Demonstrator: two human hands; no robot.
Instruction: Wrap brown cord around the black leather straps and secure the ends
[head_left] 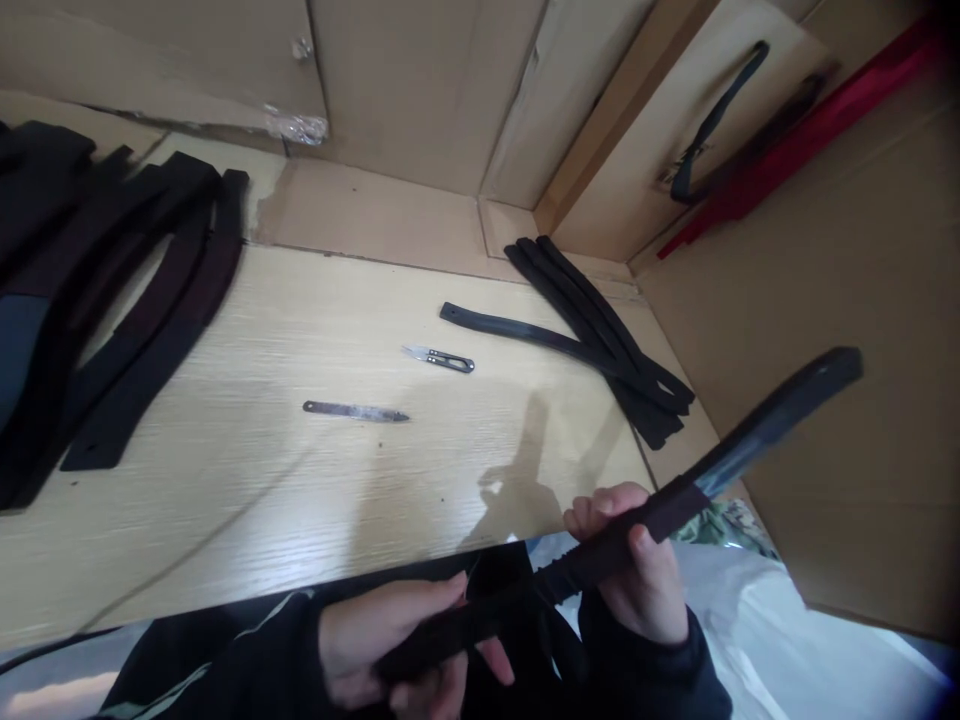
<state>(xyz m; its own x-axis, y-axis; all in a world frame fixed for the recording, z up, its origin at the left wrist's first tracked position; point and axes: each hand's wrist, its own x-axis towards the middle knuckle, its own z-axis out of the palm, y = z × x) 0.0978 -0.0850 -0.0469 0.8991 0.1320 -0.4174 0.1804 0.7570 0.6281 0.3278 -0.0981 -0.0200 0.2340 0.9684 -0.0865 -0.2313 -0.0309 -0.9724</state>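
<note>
A long, dark, slightly curved strap runs diagonally across the lower right, raised above my lap at the table's front edge. Its middle is maroon, with ridges like thread windings or folds near the centre. My left hand is closed around the lower end, thumb on top. Farther up, my right hand grips the maroon section between thumb and fingers. The far end sticks out free to the upper right. Thread snips and a thin, pointed, worn metal strip lie on the table beyond my hands.
Several similar dark straps lie crossed at the right of the pale table. A larger pile of them covers the left side. Cardboard walls enclose the back and right. A red strip hangs at the upper right.
</note>
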